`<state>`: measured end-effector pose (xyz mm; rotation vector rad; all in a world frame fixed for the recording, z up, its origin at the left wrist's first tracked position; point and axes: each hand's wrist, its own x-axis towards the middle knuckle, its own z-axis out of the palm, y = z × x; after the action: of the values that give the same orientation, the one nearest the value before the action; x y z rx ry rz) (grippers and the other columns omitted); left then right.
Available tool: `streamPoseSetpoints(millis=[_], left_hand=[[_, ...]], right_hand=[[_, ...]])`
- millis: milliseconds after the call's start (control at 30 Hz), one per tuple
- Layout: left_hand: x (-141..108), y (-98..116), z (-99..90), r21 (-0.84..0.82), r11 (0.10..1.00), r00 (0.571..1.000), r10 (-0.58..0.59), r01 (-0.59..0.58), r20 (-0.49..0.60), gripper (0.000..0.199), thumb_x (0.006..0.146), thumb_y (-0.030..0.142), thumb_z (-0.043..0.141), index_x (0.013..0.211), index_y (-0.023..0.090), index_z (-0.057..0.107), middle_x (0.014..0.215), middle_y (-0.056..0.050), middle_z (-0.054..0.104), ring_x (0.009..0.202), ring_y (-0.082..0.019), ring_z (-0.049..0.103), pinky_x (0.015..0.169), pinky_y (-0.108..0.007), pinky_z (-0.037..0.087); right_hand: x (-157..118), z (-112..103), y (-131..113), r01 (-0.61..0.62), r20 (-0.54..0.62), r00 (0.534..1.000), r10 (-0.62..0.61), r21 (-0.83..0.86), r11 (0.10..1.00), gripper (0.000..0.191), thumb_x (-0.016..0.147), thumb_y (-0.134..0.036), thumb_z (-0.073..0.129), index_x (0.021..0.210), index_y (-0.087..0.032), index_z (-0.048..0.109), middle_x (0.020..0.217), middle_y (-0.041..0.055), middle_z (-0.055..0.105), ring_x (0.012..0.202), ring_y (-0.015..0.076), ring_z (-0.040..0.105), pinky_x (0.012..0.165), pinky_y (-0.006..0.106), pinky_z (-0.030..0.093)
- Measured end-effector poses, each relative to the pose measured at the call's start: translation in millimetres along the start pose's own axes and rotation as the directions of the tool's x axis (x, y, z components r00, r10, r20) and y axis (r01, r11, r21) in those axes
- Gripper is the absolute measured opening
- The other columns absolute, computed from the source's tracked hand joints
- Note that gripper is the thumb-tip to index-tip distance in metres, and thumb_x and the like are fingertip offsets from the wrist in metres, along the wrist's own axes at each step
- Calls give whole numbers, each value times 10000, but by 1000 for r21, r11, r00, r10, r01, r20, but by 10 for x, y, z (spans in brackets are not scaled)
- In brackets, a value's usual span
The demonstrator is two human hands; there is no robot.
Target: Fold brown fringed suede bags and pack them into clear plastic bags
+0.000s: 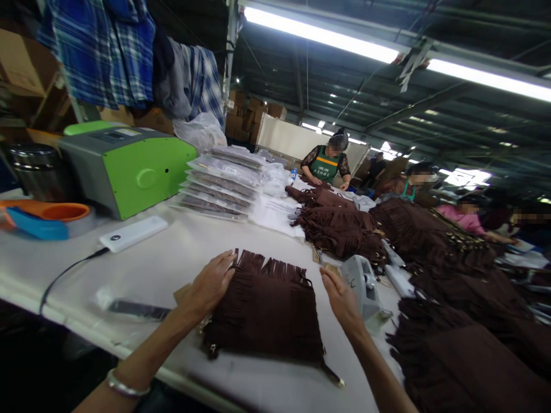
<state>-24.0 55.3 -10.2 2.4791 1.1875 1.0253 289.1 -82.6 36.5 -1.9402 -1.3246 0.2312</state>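
Observation:
A dark brown fringed bag [269,312] lies flat on the white table before me, its fringe pointing away. Metal hardware shows at its near left corner, and a strap with a metal end sticks out at the near right. My left hand [214,282] rests at the bag's far left edge, fingers stretched out and touching the fringe. To the right of the bag, my right hand [340,295] is held apart from it with fingers extended and nothing in them. A grey tape dispenser [360,287] stands just beyond my right hand.
Heaps of brown fringed bags [477,355] cover the right side. A stack of plastic-wrapped packages [221,183] stands behind, left of centre. At left are a green-grey machine [148,172], a white power bank [133,233] with a cable, and tape rolls [47,215]. Co-workers [327,160] sit farther back.

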Motion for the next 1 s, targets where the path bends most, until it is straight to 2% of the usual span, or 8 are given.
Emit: streamPoseSetpoints(millis=[133,300,400,533,633,733,867,1000], left_hand=[[-30,-123,-10,27,999,999,-38,38,16,361,886,258,429,1189,146,590,1277,-129,608,1216,-252,542,1069,-443,424],[-77,-41,6,2,999,997,-45,45,61,352,887,247,426,1189,167,589,1288,-115,599,1223,-242,531,1077,-430,412],[-31,142,-3,-19,998,993,-58,61,106,342,886,213,433,1183,159,594,1275,-116,600,1211,-238,533,1078,-415,405],[178,576,76,-43,999,977,6,3,214,284,891,185,456,1116,189,630,1192,-80,634,1141,-212,560,1036,-355,418],[422,926,268,-25,999,929,35,-28,368,242,901,211,457,994,207,679,1061,-60,675,1033,-205,602,965,-336,445],[686,1166,542,2,1000,884,19,-22,467,252,887,215,459,898,205,711,967,-61,707,931,-203,641,875,-324,482],[966,1296,891,52,999,805,-35,5,592,235,894,248,490,898,173,712,912,-81,722,851,-200,669,779,-332,514],[1098,1305,1076,60,998,714,-22,-28,700,244,912,338,540,931,145,688,928,-69,718,855,-190,671,788,-375,525]], right_hand=[[164,150,350,-34,75,997,36,-38,999,471,829,-377,461,1211,-163,635,1278,96,625,1234,241,534,1095,408,354],[108,456,377,-43,142,989,41,14,999,505,844,-339,420,1286,-155,579,1317,83,597,1248,215,526,1097,392,360],[41,543,351,-37,156,987,28,51,998,543,845,-303,417,1356,-144,505,1388,85,531,1298,207,473,1124,400,322],[-48,612,314,-9,140,990,-8,124,992,581,859,-283,416,1428,-169,404,1445,69,467,1353,201,398,1161,423,251],[-115,674,279,25,119,992,-41,130,991,616,867,-288,414,1460,-140,339,1492,85,396,1380,210,352,1174,421,223],[-167,741,265,45,93,994,-58,136,990,621,867,-282,413,1463,-129,330,1511,90,362,1392,216,329,1181,426,205],[-194,797,278,43,78,995,-57,179,983,624,872,-275,401,1468,-113,311,1510,100,362,1389,212,334,1177,423,224],[-190,791,278,49,61,996,-70,283,958,620,875,-261,410,1478,-172,296,1517,69,356,1388,201,336,1173,411,237]])
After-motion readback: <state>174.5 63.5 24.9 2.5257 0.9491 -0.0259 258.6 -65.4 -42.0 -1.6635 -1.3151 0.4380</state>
